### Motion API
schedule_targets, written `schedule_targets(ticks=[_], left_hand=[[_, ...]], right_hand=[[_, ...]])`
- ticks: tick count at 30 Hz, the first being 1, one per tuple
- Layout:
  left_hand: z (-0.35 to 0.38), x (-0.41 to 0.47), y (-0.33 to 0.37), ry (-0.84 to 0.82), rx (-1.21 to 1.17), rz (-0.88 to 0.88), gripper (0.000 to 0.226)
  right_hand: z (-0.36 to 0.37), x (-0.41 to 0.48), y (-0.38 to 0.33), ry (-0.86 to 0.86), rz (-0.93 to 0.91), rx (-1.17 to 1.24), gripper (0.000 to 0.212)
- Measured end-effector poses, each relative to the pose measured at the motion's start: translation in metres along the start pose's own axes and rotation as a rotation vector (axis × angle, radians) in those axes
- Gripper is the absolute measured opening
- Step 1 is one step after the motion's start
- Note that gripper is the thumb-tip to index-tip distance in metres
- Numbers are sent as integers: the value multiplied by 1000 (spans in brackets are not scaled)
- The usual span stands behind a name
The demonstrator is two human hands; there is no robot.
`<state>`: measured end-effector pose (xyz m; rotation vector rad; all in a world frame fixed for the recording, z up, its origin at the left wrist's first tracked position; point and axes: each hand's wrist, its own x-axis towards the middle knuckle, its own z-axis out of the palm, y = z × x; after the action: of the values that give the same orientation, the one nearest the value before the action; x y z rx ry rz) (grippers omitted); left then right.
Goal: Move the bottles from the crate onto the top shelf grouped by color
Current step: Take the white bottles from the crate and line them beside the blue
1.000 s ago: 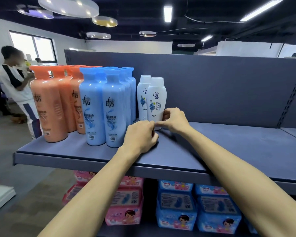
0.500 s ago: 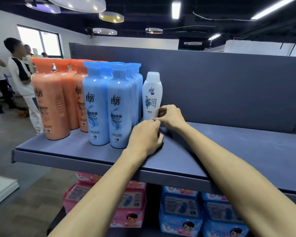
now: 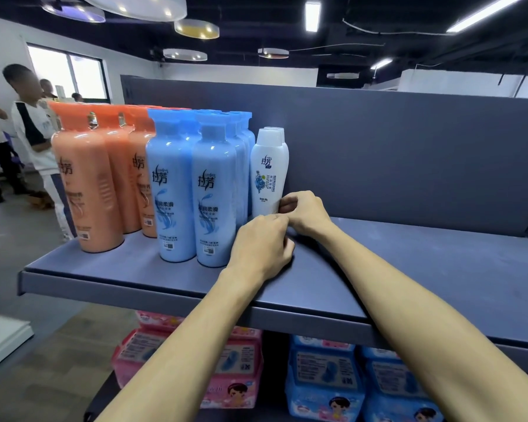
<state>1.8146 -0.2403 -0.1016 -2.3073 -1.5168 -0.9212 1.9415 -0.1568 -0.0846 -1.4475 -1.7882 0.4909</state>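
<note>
Our right hand (image 3: 305, 210), fingers curled, pinches the upright white bottle (image 3: 269, 175) low on its right side; our left hand (image 3: 262, 243), curled before its base, hides its hold.

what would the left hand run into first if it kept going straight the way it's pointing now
Most likely the base of the front white bottle, directly ahead of the left hand. Fingers of the right hand touch that bottle close beside this line; depth is unclear.
</note>
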Motion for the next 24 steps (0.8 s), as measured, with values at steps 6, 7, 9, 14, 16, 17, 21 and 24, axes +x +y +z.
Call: schedule_targets(ticks=[6,7,9,14,16,17,21,24], left_hand=[[1,1,-1,-16,16,5,14],[1,1,-1,-17,17,3,15],[1,1,-2,-24,29,2,16],[-2,0,0,-31,50,-8,15],[-7,-2,3,-12,24,-16,14],[-11,-4,6,1,5,-13,14],[-24,-19,13,51,-40,33,13],[-33,-30,17,44,-44,67,12]], right_hand=[[-22,-9,5,61,-31,-103,42],[-26,-13,5,70,-38,-141,42],[-34,-24,5,79,-46,-205,39],[-57,-55,-1,92,-60,-274,37],[-66,-69,-6,109,-68,-284,34],[-70,-76,-8,121,-75,-294,32],[-82,-97,-16,128,-97,-367,24],[-90,-109,-24,127,-103,-407,23]])
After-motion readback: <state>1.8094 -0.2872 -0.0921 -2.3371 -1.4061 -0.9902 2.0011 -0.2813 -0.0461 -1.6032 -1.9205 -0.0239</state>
